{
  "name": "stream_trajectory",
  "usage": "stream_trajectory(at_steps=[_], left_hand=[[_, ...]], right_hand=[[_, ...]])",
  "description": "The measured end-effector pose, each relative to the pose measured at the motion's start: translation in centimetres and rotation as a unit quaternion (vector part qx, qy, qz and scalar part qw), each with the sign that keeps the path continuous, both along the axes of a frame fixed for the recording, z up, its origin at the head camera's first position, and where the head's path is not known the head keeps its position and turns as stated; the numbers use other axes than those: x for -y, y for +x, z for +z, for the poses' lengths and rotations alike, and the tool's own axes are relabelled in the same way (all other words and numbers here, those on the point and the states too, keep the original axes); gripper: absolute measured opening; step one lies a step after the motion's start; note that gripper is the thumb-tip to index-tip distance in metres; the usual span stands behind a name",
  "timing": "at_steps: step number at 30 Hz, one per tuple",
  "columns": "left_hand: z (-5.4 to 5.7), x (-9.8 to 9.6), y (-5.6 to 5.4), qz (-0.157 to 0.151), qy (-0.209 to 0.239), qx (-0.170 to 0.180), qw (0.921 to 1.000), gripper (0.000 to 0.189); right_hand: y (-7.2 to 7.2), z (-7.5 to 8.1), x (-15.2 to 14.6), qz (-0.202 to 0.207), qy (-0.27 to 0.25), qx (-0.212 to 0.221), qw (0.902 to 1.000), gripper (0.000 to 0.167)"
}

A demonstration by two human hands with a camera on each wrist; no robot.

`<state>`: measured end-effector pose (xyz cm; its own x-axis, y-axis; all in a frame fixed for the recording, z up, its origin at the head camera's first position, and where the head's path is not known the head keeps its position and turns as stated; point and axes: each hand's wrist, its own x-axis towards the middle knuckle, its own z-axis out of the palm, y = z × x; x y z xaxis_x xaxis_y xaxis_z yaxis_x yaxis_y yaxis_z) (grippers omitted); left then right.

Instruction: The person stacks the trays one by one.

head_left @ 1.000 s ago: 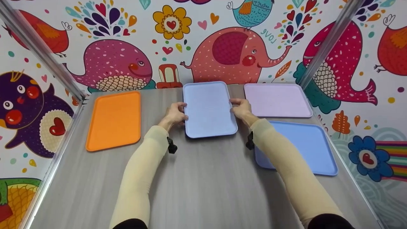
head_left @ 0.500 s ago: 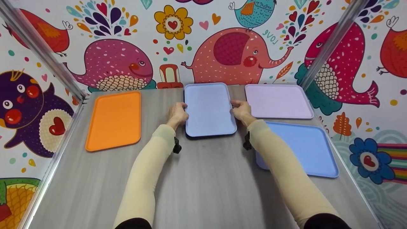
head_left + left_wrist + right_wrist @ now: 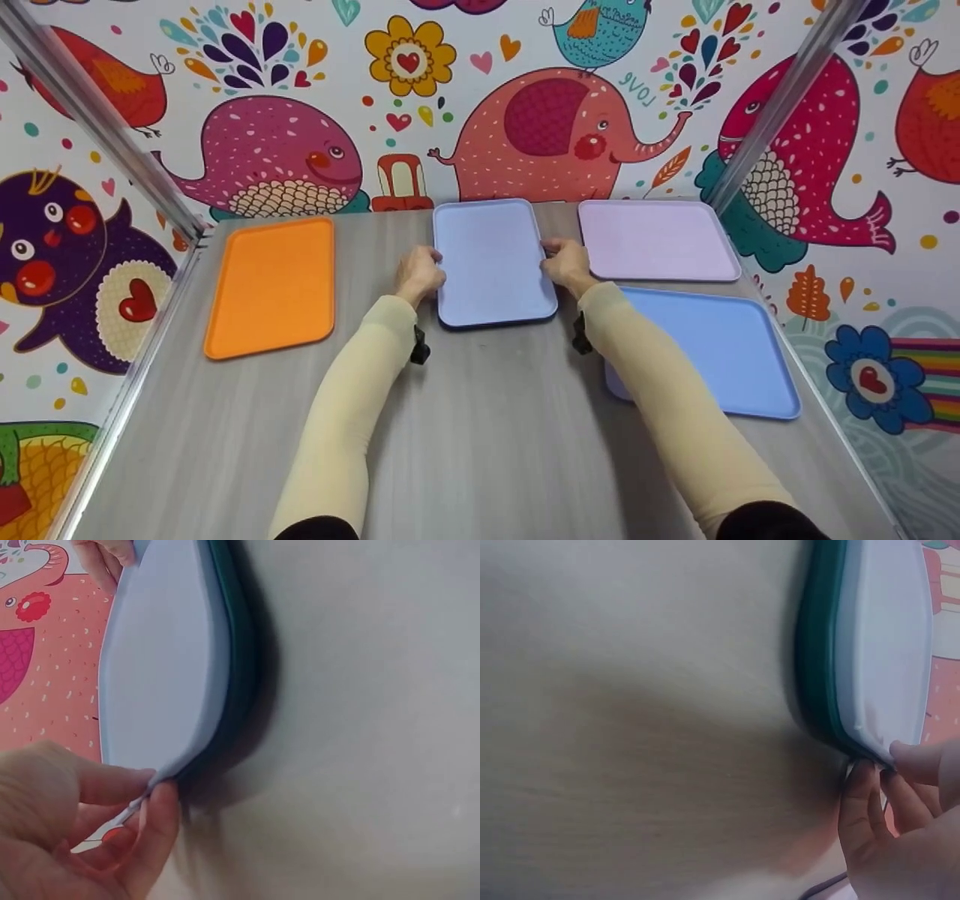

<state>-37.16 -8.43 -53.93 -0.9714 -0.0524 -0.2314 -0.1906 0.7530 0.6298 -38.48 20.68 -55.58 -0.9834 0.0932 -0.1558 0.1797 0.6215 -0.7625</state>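
A pale blue tray (image 3: 495,262) lies upright in orientation at the table's back middle, stacked over a dark green tray (image 3: 241,652). Only the lower tray's edge shows, as a thin dark line in the head view. My left hand (image 3: 421,274) pinches the left rim; in the left wrist view its thumb is on top and fingers curl at the edge. On the opposite side, my right hand (image 3: 568,264) holds the right rim between thumb and fingers. In the right wrist view the fingertips (image 3: 861,774) sit low beside both stacked edges.
An orange tray (image 3: 271,289) lies on the left of the grey table (image 3: 480,435). To the right are a lilac tray (image 3: 660,240) and, nearer, a blue tray (image 3: 727,352), partly under my right forearm. A patterned wall (image 3: 405,127) borders the back.
The pale blue tray has come down onto the dark one and shifted slightly nearer, lining up over it. My left hand has moved a little right, its fingers drawn closer together.
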Motion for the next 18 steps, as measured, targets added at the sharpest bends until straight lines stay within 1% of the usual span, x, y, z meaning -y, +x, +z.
stream_trajectory(at_steps=[2, 5, 7, 9, 14, 18], left_hand=[[-0.1, 0.0, 0.1, -0.003, -0.006, 0.003, 1.0, 0.045], [0.0, 0.2, 0.2, -0.013, -0.018, 0.007, 0.9997, 0.045], [0.3, 0.3, 0.4, -0.024, -0.025, 0.003, 0.9994, 0.046], [0.8, 0.5, 0.5, -0.032, -0.036, -0.006, 0.9988, 0.046], [2.3, 0.2, 0.8, -0.048, -0.043, -0.02, 0.9977, 0.047], [3.5, -0.4, 1.0, -0.068, -0.04, -0.026, 0.9966, 0.047]], right_hand=[[-0.8, -1.2, -0.5, 0.015, 0.016, -0.004, 0.9998, 0.059], [-0.7, -1.0, -0.5, 0.033, 0.024, 0.016, 0.999, 0.06], [-0.6, -0.8, -0.6, 0.045, 0.022, 0.022, 0.9985, 0.059], [0.4, 0.9, -0.2, 0.052, 0.011, 0.038, 0.9979, 0.057], [0.9, 2.0, -1.2, 0.082, 0.001, 0.049, 0.9954, 0.058], [1.4, 3.0, -2.2, 0.106, -0.014, 0.051, 0.9929, 0.057]])
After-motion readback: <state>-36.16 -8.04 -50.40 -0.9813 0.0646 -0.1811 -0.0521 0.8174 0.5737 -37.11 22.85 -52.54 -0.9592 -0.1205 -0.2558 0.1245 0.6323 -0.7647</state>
